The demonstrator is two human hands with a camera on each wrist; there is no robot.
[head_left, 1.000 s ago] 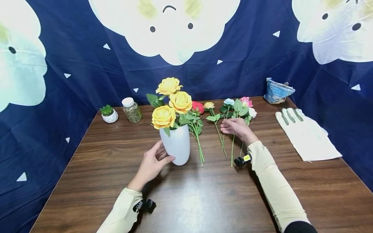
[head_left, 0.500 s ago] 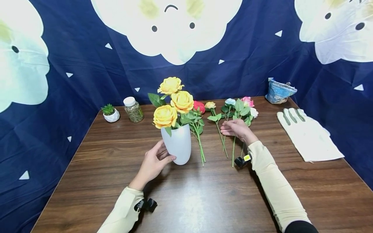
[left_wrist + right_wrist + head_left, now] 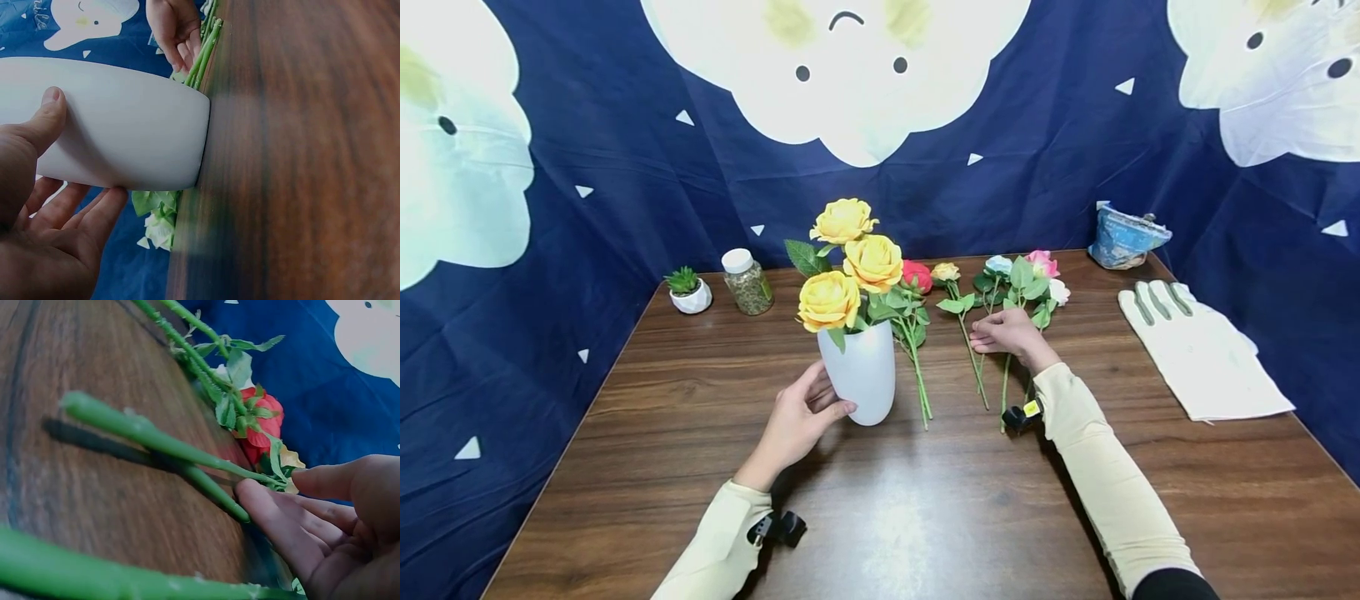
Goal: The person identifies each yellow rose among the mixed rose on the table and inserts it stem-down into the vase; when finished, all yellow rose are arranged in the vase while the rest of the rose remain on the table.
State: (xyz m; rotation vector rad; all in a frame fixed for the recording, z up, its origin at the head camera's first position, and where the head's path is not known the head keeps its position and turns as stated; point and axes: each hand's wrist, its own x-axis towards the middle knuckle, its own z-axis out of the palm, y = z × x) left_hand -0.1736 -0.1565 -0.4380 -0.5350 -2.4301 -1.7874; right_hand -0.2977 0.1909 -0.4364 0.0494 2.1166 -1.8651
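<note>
My left hand (image 3: 797, 421) grips the lower left side of a white vase (image 3: 865, 379), thumb in front and fingers behind. Several large yellow roses (image 3: 829, 302) stand in it. The left wrist view also shows the thumb and fingers around the vase (image 3: 137, 131). My right hand (image 3: 1011, 333) hovers low over rose stems lying on the table, near a blue rose (image 3: 997, 265) and a small yellow rose (image 3: 945, 272). In the right wrist view its thumb and fingers are apart beside two crossed green stems (image 3: 156, 440); whether a fingertip touches one is unclear.
Red roses (image 3: 916, 275) lie right of the vase; a pink rose (image 3: 1042, 263) and a white rose (image 3: 1059, 292) lie farther right. A succulent pot (image 3: 691, 297) and a jar (image 3: 750, 287) stand back left. Gloves (image 3: 1206, 358) and a blue bag (image 3: 1126, 237) are at right.
The head view has turned slightly left, so the scene shifts rightward. My right hand has moved very slightly left and nearer over the stems. My left hand stays on the vase.
</note>
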